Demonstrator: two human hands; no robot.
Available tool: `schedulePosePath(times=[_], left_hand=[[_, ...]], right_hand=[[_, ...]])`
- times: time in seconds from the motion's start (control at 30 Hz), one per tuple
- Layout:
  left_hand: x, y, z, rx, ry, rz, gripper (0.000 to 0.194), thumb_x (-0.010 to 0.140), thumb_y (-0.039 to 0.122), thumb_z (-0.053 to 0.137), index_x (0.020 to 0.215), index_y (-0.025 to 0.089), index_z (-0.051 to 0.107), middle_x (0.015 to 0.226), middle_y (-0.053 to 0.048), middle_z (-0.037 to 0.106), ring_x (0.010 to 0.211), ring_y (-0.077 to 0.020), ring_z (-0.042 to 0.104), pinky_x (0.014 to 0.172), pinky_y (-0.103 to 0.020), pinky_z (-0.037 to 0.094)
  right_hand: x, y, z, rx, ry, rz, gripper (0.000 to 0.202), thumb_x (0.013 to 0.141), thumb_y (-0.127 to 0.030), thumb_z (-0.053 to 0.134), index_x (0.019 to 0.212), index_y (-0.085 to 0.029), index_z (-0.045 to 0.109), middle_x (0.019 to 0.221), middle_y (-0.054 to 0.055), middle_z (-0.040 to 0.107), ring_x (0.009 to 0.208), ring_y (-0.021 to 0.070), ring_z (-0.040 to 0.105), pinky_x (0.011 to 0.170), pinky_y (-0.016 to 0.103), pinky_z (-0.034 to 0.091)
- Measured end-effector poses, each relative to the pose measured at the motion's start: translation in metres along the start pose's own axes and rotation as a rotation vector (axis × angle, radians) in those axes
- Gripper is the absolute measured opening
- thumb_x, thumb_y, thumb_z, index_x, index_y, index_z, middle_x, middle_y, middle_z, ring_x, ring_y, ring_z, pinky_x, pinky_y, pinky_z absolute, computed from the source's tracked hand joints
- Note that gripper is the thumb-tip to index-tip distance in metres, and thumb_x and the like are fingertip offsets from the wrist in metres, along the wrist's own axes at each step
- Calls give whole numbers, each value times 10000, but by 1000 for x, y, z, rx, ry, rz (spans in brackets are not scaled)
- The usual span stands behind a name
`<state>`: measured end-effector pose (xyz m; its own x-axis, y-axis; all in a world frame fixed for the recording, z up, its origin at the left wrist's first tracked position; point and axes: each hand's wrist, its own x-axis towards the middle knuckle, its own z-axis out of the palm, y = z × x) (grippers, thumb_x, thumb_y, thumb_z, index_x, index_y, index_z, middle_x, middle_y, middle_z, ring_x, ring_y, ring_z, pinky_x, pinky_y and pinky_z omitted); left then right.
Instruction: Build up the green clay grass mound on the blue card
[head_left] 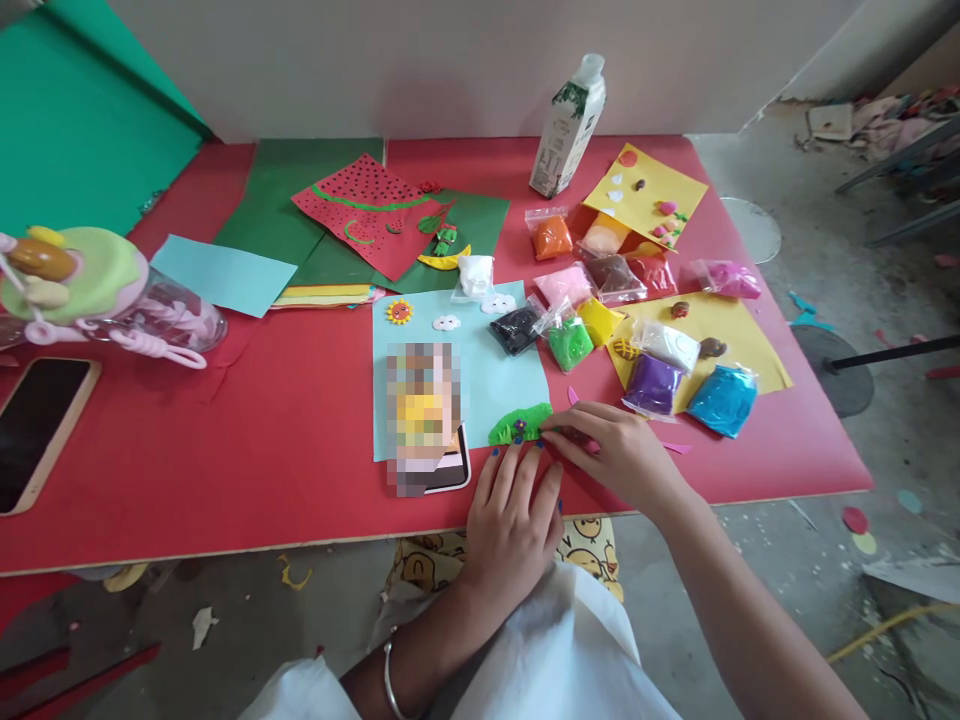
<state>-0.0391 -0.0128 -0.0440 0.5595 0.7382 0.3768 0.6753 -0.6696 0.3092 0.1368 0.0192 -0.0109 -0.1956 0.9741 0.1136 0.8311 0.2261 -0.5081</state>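
My left hand (516,505) lies flat at the table's front edge, fingers stretched out, its tips by the lower edge of a light blue sheet (480,375). On that sheet's lower right corner sits a green clay mound (517,425) with a small purple clay flower (519,430). My right hand (619,450) reaches in from the right, its fingertips drawn together at the mound's right end. Whatever is between them is too small to make out. Farther up the sheet are a clay sun (400,312) and a white clay cloud (446,323). A phone (454,470) overlaps the lower left.
Several bagged clays, including a black one (516,328) and a blue one (724,400), lie to the right. A carton (568,125) stands at the back. Left are another phone (46,430) and a clear bottle (184,305). A red watermelon sheet (367,215) lies behind.
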Motion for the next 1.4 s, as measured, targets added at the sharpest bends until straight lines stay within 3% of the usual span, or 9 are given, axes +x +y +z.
schedulePosePath(times=[1.0, 1.27, 1.4], left_hand=[[-1, 0, 2, 1, 20, 6, 376, 817, 155, 545, 1187, 158, 611, 1192, -101, 643, 1163, -283, 562, 1022, -445, 454], [-1, -1, 2, -2, 14, 11, 371, 819, 160, 547, 1185, 156, 608, 1187, -100, 641, 1171, -278, 555, 1030, -446, 445], [-1, -1, 2, -2, 20, 14, 364, 818, 161, 548, 1176, 151, 612, 1192, -102, 642, 1179, -278, 552, 1033, -443, 439]], right_hand=[[5, 2, 5, -57, 32, -153, 173, 932, -223, 560, 863, -178, 711, 783, 51, 712, 682, 155, 662, 642, 267, 536], [-2, 0, 6, -52, 172, -176, 138, 921, -209, 583, 871, -166, 704, 779, 51, 714, 667, 149, 650, 641, 279, 528], [-7, 0, 6, -65, 185, -167, 126, 920, -204, 583, 897, -169, 702, 791, 55, 713, 674, 152, 642, 637, 284, 522]])
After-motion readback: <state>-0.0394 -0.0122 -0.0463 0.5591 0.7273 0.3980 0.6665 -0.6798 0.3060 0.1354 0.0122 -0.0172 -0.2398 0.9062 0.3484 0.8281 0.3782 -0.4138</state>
